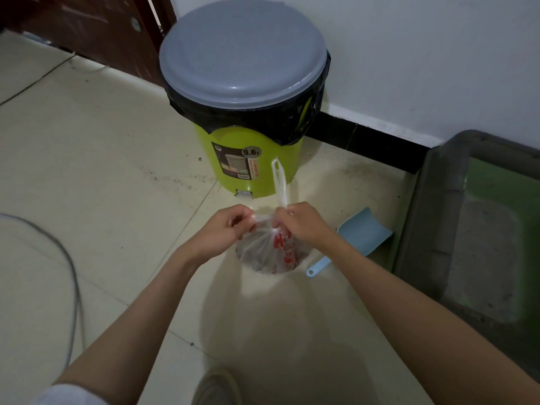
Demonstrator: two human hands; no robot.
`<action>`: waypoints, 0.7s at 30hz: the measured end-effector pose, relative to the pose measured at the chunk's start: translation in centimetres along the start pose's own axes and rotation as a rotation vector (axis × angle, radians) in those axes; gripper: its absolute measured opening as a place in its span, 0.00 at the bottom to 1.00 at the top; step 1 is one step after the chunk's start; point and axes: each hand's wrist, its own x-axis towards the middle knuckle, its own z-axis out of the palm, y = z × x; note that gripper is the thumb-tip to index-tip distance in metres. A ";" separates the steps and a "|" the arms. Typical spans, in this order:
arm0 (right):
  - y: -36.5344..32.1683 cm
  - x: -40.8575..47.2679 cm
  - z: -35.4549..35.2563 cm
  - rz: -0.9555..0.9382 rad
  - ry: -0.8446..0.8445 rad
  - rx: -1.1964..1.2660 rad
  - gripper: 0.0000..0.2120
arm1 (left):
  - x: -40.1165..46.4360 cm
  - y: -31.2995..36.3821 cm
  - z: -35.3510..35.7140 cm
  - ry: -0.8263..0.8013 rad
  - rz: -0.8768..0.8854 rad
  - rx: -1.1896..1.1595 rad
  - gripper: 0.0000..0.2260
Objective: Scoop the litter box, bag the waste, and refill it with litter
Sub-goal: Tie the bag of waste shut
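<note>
A clear plastic bag with red print sits on the floor, holding dark waste. My left hand pinches one bag handle, pulled sideways. My right hand grips the other handle at the bag's neck; its loop sticks up above my fist. A light blue scoop lies on the floor just right of the bag. The grey-rimmed litter box with a green inside stands at the right, with grey litter in it.
A lime green pedal bin with a grey lid and black liner stands against the white wall behind the bag. A grey cable curves over the tiles at the left. My shoe shows at the bottom. A dark door is at the far left.
</note>
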 end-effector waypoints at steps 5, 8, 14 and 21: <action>0.3 0.0 -0.4 0.049 0.076 0.112 0.25 | -1.3 0.3 -0.7 -0.037 -0.015 -0.365 0.06; 0.6 0.0 -1.1 0.102 0.060 0.134 0.20 | -1.6 0.1 -0.7 -0.052 -0.028 -0.318 0.11; 0.4 0.4 -1.5 0.309 -0.070 0.561 0.12 | -1.7 1.3 -0.3 -0.008 0.021 -0.327 0.08; 0.1 0.3 -1.8 0.264 -0.077 0.467 0.14 | -2.5 1.9 0.3 -0.221 -0.029 -0.340 0.05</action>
